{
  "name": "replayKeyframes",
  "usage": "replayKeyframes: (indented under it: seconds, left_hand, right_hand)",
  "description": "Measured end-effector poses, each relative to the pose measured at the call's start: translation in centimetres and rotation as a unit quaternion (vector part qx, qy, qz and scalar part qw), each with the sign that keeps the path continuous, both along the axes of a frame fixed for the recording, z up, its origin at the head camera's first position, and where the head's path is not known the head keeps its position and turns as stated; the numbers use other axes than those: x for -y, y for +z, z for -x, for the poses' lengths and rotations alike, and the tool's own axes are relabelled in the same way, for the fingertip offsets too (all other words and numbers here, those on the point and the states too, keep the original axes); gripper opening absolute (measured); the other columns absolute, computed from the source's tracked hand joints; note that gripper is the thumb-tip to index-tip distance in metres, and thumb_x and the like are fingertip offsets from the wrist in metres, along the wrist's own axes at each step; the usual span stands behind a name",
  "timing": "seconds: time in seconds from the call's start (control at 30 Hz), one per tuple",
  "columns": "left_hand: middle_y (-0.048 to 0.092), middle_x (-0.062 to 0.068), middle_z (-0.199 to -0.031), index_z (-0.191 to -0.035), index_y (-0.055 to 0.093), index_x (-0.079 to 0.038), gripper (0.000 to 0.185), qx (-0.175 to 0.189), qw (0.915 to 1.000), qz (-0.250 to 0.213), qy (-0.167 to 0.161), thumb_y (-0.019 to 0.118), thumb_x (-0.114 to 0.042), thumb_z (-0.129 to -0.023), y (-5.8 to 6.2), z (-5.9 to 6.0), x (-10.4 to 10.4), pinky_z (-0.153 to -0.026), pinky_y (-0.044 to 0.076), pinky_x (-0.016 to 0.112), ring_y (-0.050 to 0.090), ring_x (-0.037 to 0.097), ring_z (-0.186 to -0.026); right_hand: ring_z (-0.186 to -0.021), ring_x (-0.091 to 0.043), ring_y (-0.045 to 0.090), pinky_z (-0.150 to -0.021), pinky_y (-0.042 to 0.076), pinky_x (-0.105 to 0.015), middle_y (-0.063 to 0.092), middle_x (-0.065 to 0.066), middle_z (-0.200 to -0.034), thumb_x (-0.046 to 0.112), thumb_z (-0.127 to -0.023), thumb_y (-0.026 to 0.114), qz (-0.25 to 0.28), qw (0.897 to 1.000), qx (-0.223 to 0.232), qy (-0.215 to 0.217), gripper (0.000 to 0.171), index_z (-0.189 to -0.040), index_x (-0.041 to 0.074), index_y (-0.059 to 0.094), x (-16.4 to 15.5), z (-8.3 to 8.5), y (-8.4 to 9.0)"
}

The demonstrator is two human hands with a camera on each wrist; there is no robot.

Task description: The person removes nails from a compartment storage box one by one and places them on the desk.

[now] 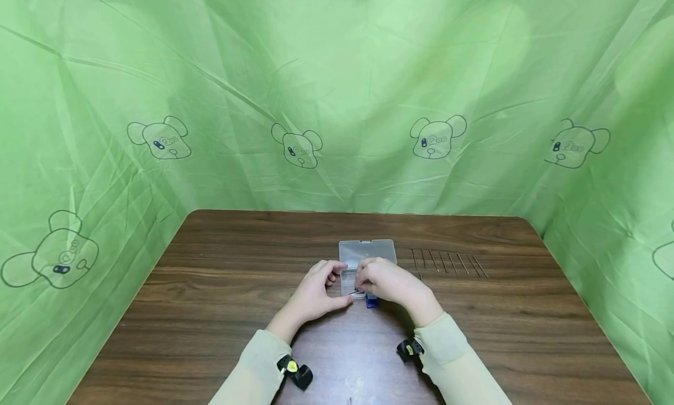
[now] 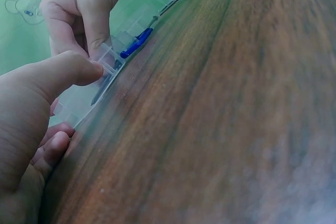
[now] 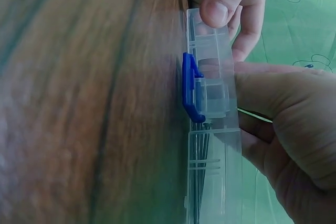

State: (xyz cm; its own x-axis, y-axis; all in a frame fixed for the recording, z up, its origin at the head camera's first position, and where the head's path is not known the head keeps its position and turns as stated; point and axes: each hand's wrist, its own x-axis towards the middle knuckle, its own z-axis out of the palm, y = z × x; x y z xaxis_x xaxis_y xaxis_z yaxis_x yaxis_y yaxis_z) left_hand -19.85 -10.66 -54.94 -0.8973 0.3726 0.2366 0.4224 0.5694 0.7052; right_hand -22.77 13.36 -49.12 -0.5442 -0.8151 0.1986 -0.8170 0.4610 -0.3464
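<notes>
A clear plastic compartment box lies on the table with its lid folded back. My left hand holds the box's left end, its thumb on the near wall and the fingers round the far side. Over the compartments, my right hand has its curled fingers down in the box, pinching at thin metal rods; the fingertips are partly hidden by the wall. More thin rods show through the box's side. A blue latch sits on the near wall.
Several thin metal rods lie in a spaced row on the wooden table, right of the box. Green printed cloth hangs around the back and sides of the table.
</notes>
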Motion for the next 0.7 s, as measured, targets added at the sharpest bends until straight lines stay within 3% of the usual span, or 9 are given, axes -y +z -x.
replayKeyframes:
  seconds: [0.7]
  left_hand:
    - [0.063,-0.006,-0.119,-0.141,0.066,-0.015,0.068,-0.007,1.0000,0.001,0.001,0.096,-0.037,-0.084,0.05,-0.05,-0.02,-0.090,0.053,0.032,0.058,0.010,-0.099]
  right_hand:
    - [-0.092,-0.012,0.070,-0.086,0.060,-0.029,0.072,0.000,-0.099,0.003,-0.091,0.087,-0.020,1.000,-0.020,-0.003,0.007,-0.090,0.009,0.083,0.04,-0.24,0.34]
